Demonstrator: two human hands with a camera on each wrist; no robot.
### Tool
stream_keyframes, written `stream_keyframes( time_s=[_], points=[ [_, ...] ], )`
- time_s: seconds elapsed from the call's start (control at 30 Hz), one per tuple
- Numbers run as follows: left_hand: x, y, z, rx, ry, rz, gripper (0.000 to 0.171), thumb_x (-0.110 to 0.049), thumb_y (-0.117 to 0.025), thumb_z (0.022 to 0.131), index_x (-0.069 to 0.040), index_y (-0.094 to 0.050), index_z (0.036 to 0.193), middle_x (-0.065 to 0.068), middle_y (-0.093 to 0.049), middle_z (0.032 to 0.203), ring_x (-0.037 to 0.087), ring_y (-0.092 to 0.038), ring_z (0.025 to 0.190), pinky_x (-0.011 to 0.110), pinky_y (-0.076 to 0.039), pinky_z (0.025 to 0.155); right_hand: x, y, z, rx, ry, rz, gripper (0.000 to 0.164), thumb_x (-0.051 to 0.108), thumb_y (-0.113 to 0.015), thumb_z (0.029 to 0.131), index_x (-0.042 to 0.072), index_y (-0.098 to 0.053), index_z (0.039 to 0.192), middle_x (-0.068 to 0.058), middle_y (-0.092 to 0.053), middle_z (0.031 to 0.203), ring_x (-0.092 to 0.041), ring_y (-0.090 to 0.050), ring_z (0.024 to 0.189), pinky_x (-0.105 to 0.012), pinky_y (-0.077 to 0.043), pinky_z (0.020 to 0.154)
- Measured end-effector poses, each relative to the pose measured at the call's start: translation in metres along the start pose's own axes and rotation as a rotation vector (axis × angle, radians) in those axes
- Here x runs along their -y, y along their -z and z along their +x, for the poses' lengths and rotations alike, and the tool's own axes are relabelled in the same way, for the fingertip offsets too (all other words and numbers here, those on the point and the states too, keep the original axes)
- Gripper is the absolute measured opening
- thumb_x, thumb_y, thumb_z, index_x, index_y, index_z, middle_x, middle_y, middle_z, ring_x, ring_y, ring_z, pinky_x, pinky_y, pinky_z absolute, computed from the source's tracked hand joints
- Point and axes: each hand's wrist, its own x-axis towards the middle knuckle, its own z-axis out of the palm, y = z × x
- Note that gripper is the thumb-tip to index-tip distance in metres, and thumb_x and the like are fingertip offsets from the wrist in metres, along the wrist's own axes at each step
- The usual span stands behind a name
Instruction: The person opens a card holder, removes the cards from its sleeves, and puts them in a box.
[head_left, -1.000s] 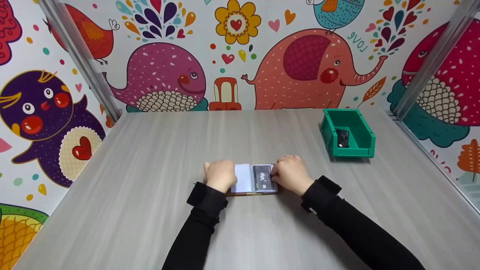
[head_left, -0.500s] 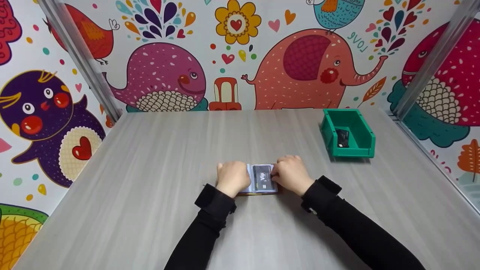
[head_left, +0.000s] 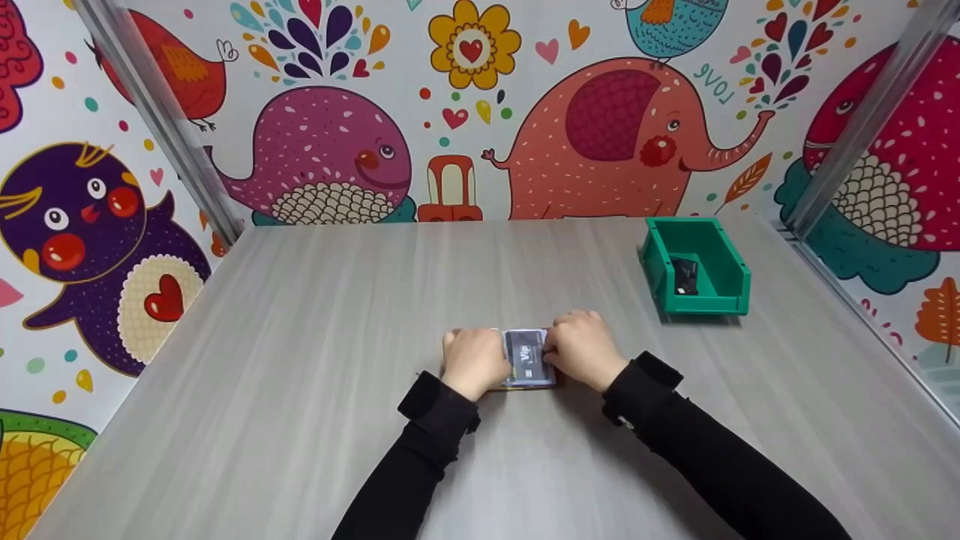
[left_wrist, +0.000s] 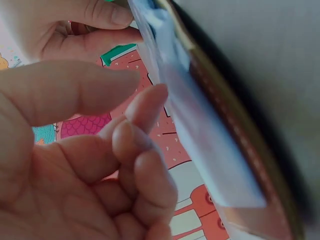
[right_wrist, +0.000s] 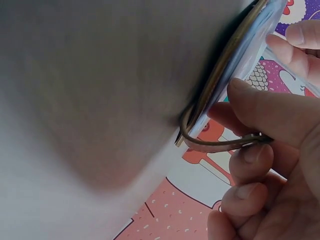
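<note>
The card holder [head_left: 550,378] lies spread on the table [head_left: 337,300], just below the middle of the head view, and I read "Vip" on the dark card [head_left: 526,358] in its right-hand page. In my left wrist view the clear pages [left_wrist: 215,160] slant from upper centre to lower right, beside the stitched brown cover [left_wrist: 252,155].

The left hand [head_left: 476,361] covers the left half of the holder. From its wrist camera I see the fingers loosely bent, thumb and forefinger close together with nothing visible between them; a fingertip appears to touch the edge of the pages, though blur keeps me from being sure.

The right hand [head_left: 583,349] grips the holder's right edge. On my right wrist view its thumb rests against the pages, the forefinger is partly hidden behind, and the end of the curved strap [right_wrist: 215,146] sits among the bent fingers at centre right.

Further out I have black sleeves [head_left: 720,442] running off the bottom of the head view. At upper right stands the green bin [head_left: 705,304], a dark item [head_left: 685,276] inside. Across the top spreads the wall with its printed elephant [head_left: 547,172] and whale [head_left: 322,150].
</note>
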Motion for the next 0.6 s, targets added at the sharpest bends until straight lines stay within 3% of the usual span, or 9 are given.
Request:
stream_keyframes(
  time_s=[0.6],
  points=[
    [-0.0009, -0.0056, 0.0032, 0.094, 0.05, -0.033, 0.014, -0.022, -0.069, 0.068, -0.011, -0.065, 0.074, 0.005, -0.065, 0.083, 0.026, -0.059, 0.079, 0.043, -0.033, 0.074, 0.0016, -0.0017, 0.0005, 0.006, -0.012, -0.009, 0.011, 0.01, -0.082, 0.063, 0.01, -0.071, 0.064, -0.004, -0.057, 0.065, -0.028, -0.052, 0.067, -0.043, -0.035, 0.061]
  ],
)
